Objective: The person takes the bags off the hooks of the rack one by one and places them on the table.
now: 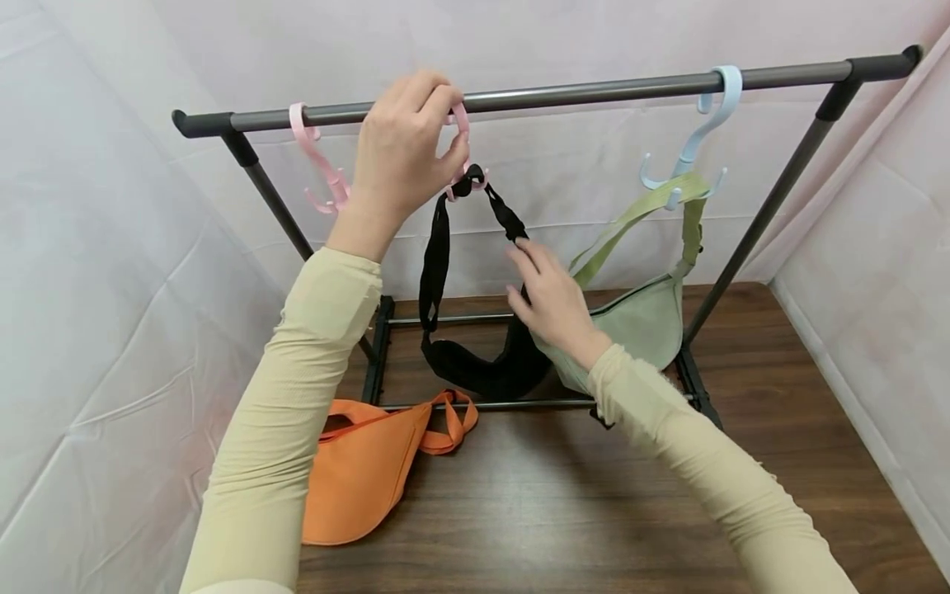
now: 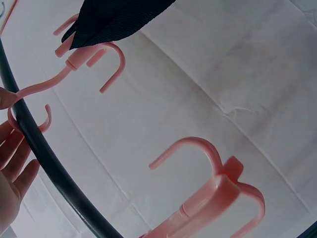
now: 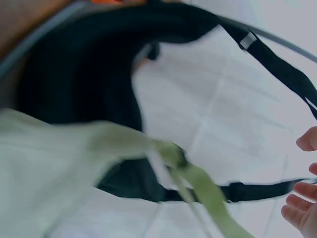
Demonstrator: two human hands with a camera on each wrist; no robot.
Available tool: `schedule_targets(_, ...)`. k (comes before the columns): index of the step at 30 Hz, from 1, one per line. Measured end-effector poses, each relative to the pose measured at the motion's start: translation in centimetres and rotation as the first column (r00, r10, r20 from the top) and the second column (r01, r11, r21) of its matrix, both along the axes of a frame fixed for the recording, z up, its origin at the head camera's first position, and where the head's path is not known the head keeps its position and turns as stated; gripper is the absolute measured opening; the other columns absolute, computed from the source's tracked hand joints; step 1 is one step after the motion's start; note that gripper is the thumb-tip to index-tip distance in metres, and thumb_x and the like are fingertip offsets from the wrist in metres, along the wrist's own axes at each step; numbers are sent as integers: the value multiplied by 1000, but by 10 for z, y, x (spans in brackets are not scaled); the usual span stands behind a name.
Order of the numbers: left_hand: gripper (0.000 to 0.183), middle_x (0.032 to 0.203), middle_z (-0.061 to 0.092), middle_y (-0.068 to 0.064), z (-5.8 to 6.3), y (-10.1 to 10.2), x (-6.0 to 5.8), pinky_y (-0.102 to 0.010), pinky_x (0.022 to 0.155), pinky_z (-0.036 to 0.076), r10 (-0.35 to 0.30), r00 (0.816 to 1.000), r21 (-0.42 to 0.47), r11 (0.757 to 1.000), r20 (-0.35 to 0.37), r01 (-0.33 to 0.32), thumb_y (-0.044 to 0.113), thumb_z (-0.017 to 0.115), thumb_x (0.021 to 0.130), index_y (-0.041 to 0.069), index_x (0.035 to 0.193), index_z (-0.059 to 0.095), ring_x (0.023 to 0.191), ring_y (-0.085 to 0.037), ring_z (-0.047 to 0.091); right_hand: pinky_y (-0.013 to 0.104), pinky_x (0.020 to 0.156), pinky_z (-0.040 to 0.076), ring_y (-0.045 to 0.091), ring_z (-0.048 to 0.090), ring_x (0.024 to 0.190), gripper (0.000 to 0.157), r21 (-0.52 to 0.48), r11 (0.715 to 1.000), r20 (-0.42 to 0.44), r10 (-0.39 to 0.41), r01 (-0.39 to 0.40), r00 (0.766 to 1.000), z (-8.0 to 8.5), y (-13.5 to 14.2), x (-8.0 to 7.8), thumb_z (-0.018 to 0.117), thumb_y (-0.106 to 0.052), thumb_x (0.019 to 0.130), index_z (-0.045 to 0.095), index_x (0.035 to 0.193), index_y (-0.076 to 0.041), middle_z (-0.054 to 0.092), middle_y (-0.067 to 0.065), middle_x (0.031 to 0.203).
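My left hand (image 1: 408,144) is up at the metal rail, its thumb and fingers pinching the curved top of a pink hook (image 2: 44,87) that hangs there. A black bag (image 1: 490,375) dangles by its strap (image 1: 436,264) from this hook's lower prongs. Lower down, my right hand (image 1: 552,301) is beside the black bag's right strap, fingers loosely spread and gripping nothing. In the right wrist view, the fingertips (image 3: 307,139) appear at the right edge, near the black straps. Behind the right wrist hangs a pale green bag (image 1: 641,322), its strap over a light blue hook (image 1: 701,136).
Another pink hook (image 1: 319,157) hangs on the rail (image 1: 579,95) left of my left hand. An orange bag (image 1: 359,474) lies on the wooden floor (image 1: 519,511), partly behind my left sleeve. Black rack legs stand at both sides, with white cloth (image 1: 245,49) behind.
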State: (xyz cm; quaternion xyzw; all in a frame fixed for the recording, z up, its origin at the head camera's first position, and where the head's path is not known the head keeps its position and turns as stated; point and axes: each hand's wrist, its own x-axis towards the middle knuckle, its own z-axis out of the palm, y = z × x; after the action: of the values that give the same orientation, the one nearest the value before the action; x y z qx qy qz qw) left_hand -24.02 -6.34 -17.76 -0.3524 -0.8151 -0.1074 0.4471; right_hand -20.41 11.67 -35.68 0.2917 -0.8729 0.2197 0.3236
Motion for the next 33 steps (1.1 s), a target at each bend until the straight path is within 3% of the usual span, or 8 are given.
schedule_targets(3,18,95,60,-14,0,0,0,-33,73,47,2,1000,0,1000,-2,-2,10,54,82,-3,92,62,81,-26,55,41,76,51,32,48,115,43,-71,997,5,-16,17,1000,21,-1,-12,58,-11,85,49,125,0,49,18,126)
schedule_targets(5,18,95,61,-13,0,0,-1,-32,72,47,4,1000,-3,1000,-4,-4,10,54,82,-3,92,62,80,-26,55,41,73,52,30,48,115,43,-110,994,25,-17,20,1000,33,-1,-20,58,-13,86,49,126,-1,49,17,126)
schedule_targets(11,18,94,60,-12,2,0,-1,-32,70,48,18,1000,-20,1000,0,-18,12,53,84,-2,93,61,79,-25,56,39,94,43,30,49,115,42,-173,985,47,-1,9,999,56,-6,-42,61,-12,84,51,122,2,53,17,122)
schedule_targets(24,19,95,60,-12,2,-1,0,-33,71,48,18,999,-15,1000,33,-18,11,54,83,-2,94,62,80,-25,56,31,93,43,23,54,109,37,-244,968,153,-14,51,988,77,-24,-61,60,-15,84,55,118,-1,58,13,117)
schedule_targets(33,19,94,61,-12,2,-2,1,-31,72,47,19,999,-12,1000,26,-19,12,53,84,-2,94,62,80,-25,55,31,83,47,21,61,92,19,-304,953,111,45,-9,993,79,-27,-68,55,-6,87,62,104,0,63,13,100)
